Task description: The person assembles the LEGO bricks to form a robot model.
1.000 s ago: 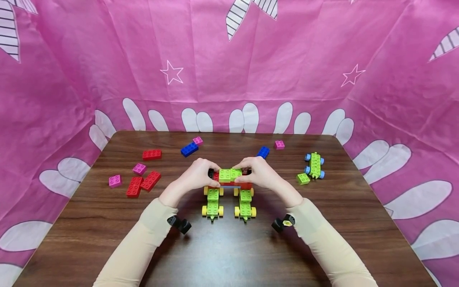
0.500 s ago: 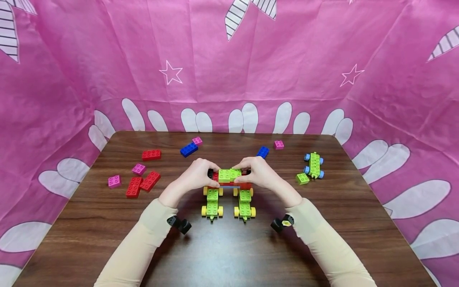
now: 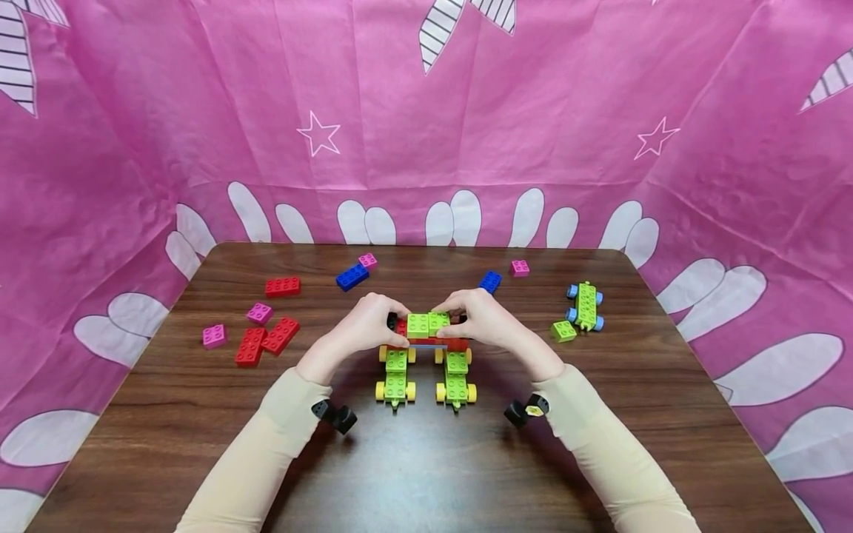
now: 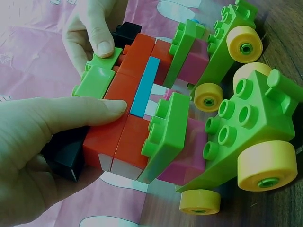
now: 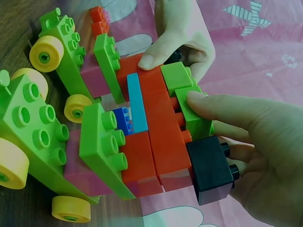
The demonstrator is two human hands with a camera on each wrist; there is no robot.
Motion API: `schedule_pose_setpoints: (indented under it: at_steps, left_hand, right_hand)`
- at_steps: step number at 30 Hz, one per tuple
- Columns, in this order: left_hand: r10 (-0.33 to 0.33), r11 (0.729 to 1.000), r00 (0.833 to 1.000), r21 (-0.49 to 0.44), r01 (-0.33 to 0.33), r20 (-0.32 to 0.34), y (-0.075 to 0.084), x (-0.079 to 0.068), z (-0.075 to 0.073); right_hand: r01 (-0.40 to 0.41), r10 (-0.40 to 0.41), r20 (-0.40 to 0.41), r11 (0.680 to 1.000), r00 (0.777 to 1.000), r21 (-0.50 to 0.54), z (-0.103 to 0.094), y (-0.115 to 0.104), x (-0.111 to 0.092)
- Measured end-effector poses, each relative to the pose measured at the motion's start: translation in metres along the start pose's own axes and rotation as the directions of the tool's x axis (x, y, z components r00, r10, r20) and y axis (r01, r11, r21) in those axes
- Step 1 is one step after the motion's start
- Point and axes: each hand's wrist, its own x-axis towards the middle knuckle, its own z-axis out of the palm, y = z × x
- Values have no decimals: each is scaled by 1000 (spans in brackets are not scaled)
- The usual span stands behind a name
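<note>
A toy-brick build stands mid-table on two lime wheeled bases [image 3: 396, 385] with yellow wheels. Pink bricks [image 4: 190, 151] and lime plates [image 5: 102, 149] link the bases to stacked red bricks [image 5: 165, 137]. A light-blue strip [image 4: 145, 87] runs between the red bricks. Two lime bricks [image 3: 418, 326] sit side by side on top, with black bricks [image 5: 211, 168] at the ends. My left hand [image 3: 365, 323] grips the left end, its thumb on a red brick. My right hand [image 3: 489, 320] pinches the right end, thumb on a lime brick; its other fingers are partly hidden.
Loose red bricks [image 3: 283, 287] and pink bricks [image 3: 215, 336] lie left. Blue bricks [image 3: 352, 277] are further back, one beside a pink brick [image 3: 367, 260]. To the right are a lime base with blue wheels [image 3: 586, 305] and a lime brick [image 3: 563, 331]. Pink cloth [image 3: 400, 133] surrounds the table.
</note>
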Motion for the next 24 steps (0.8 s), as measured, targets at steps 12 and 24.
schedule_pose_setpoints:
  at_steps: [12,24]
  left_hand:
    - [3,1000,1000,-5,-3,-8,0,-1,0]
    - [7,1000,1000,-17,-7,-4,-1,0,1]
  right_hand:
    - [-19,19,-45,1000,999,8,2,-3,-3]
    - [-34,35,-48,999,998,14,6,0,-2]
